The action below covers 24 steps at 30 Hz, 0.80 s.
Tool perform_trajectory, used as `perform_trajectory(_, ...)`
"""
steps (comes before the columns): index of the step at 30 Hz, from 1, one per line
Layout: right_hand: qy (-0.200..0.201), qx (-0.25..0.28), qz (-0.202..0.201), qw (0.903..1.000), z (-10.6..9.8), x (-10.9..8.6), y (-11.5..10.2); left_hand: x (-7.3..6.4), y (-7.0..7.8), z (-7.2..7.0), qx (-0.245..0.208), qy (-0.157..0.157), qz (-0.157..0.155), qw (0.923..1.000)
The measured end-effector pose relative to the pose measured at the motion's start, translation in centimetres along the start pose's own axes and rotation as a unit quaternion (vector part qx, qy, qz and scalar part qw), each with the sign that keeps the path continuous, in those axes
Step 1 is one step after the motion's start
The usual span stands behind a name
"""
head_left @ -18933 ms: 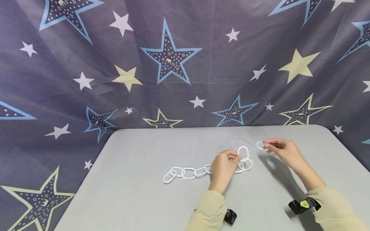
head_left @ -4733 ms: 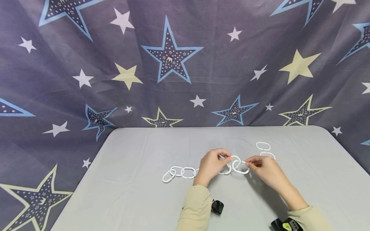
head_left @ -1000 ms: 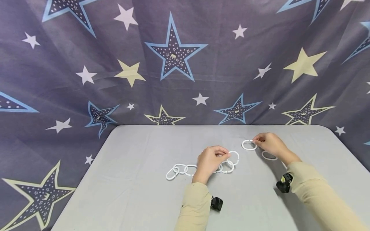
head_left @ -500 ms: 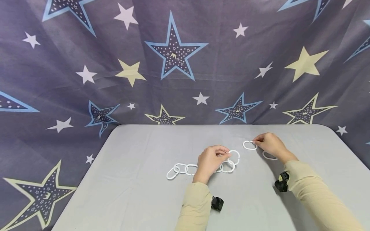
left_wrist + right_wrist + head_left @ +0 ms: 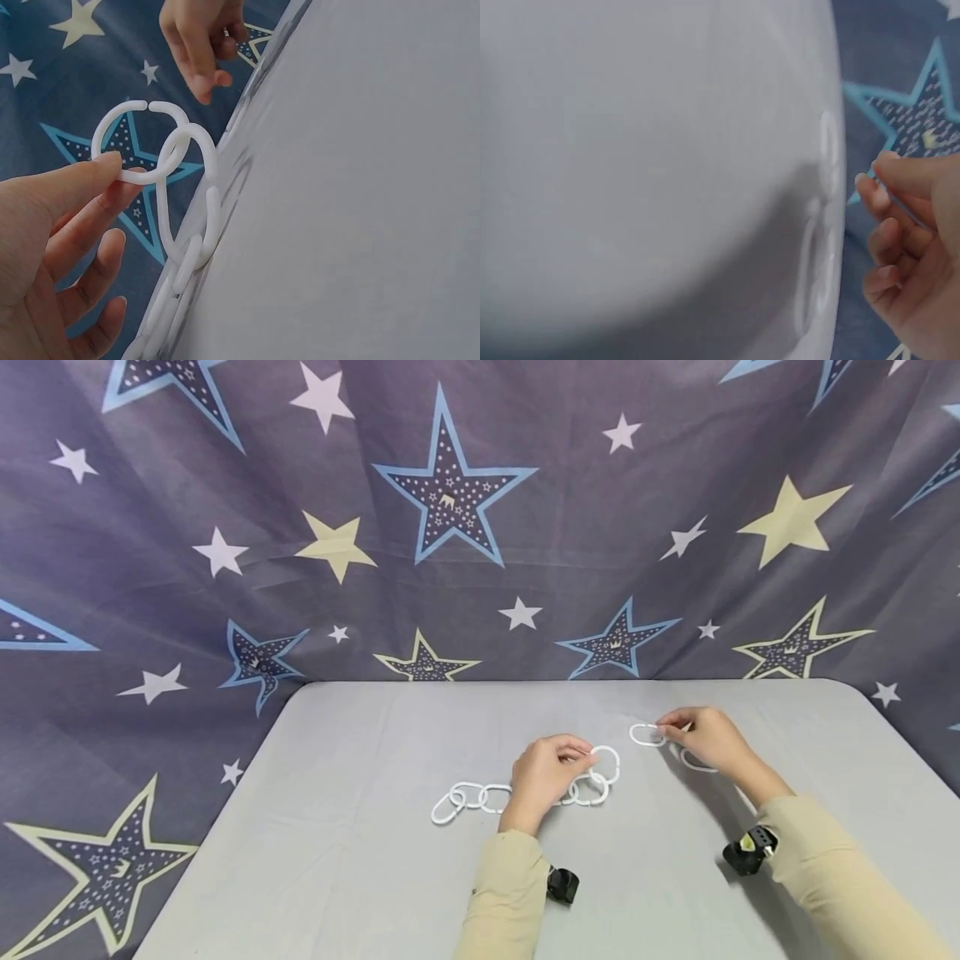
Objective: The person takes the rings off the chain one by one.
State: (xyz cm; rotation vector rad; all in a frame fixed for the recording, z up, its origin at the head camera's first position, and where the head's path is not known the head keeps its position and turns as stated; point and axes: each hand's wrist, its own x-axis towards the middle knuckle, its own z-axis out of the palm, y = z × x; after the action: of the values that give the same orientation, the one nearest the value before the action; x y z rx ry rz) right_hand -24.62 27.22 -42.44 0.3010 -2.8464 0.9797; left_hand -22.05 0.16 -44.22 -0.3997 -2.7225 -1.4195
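Observation:
My left hand pinches the end link of a white plastic chain between thumb and index finger. In the left wrist view this oval link has a small gap at its top and is hooked through the following link. The chain trails leftward along the table, partly hidden behind my left hand. My right hand hovers with its fingertips right at a loose white link. In the right wrist view its thumb and index finger show no link between them.
Another loose link lies beneath my right hand, partly covered. Loose links also appear along the table edge in the right wrist view. The table has a grey cloth, with a star-patterned curtain behind it.
From the chain's end 4.7 s ago, my right hand has moved right and back to the loose links. Over the last half second it shifts slightly rightward while that link stays. The left hand holds still.

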Motion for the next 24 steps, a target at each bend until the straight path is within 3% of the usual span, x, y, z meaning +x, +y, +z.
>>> perform_trajectory(6, -0.015, 0.096, 0.035, 0.9946, -0.1, -2.1, -2.4, 0.0, 0.1, 0.0, -0.006, 0.002, 0.0, 1.0)
perform_trajectory(12, -0.032, 0.189, 0.08, 0.9783, 0.4, -3.9, -4.3, 0.1, 0.2, 0.0, -0.002, 0.002, -0.003, 1.0)
perform_trajectory(20, -0.017, 0.243, 0.116, 0.9629, 2.2, -5.4, -5.9, 0.2, 0.3, 0.2, -0.004, 0.005, -0.008, 0.9999)
perform_trajectory(24, -0.022, 0.28, 0.137, 0.95, 3.3, -5.5, -6.1, 0.1, 0.3, 0.2, -0.005, 0.009, -0.008, 0.9999)
